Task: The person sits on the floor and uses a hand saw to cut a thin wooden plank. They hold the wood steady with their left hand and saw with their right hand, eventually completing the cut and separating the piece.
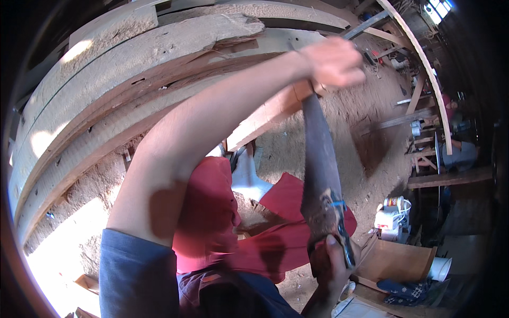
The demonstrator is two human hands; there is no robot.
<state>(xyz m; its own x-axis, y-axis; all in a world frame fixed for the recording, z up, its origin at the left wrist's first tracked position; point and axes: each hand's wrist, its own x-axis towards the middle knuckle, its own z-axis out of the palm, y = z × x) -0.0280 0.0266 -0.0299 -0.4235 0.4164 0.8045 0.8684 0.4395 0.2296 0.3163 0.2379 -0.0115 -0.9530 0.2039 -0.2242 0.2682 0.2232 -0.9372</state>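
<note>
My right hand (pixel 336 259) is wrapped round the dark handle of a handsaw (pixel 319 159). Its wide blade stretches away from me, with a bit of blue tie near the handle. The blade's far part lies against the end of a pale wooden beam (pixel 265 121), close to a darker band on the wood. My left arm reaches across the view, and my left hand (pixel 335 62), slightly blurred, is closed at that far end of the beam, just beyond the saw. What its fingertips touch is hidden. Red cloth (pixel 212 212) covers my legs below the beam.
Large curved timbers (pixel 132 69) lie stacked at the far left. A long thin strip of wood (pixel 432 79) arcs along the right. White containers (pixel 391 218) and a brown wooden board (pixel 395 259) are at the right, with a patterned blue cloth (pixel 405 290) nearby.
</note>
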